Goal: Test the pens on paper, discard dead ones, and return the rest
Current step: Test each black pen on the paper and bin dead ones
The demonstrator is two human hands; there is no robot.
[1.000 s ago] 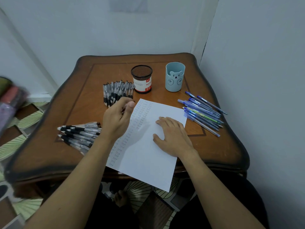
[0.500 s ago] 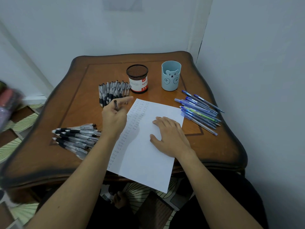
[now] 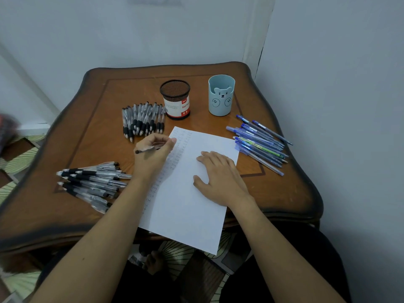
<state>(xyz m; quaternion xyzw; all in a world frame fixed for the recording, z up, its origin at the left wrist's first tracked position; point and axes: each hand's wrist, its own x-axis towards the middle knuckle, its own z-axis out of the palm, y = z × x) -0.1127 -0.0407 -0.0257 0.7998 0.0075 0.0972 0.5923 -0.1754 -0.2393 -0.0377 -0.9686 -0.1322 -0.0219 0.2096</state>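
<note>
My left hand (image 3: pixel 153 154) grips a black pen (image 3: pixel 147 149) in a writing hold, its tip at the upper left of the white paper (image 3: pixel 190 206), which carries columns of small test marks. My right hand (image 3: pixel 218 178) lies flat on the sheet and holds it down. Several black pens (image 3: pixel 142 121) lie in a row behind my left hand. Another pile of black pens (image 3: pixel 91 182) sits at the left. Several blue pens (image 3: pixel 260 143) lie at the right.
A black mesh pen cup (image 3: pixel 176 99) with a red and white label and a light blue bear cup (image 3: pixel 221 95) stand at the back of the wooden table (image 3: pixel 87 127). The paper overhangs the front edge. Walls close in behind and to the right.
My left hand picked a black pen from the back row, turned it into a writing grip and brought its tip to the paper. My right hand stayed flat on the sheet.
</note>
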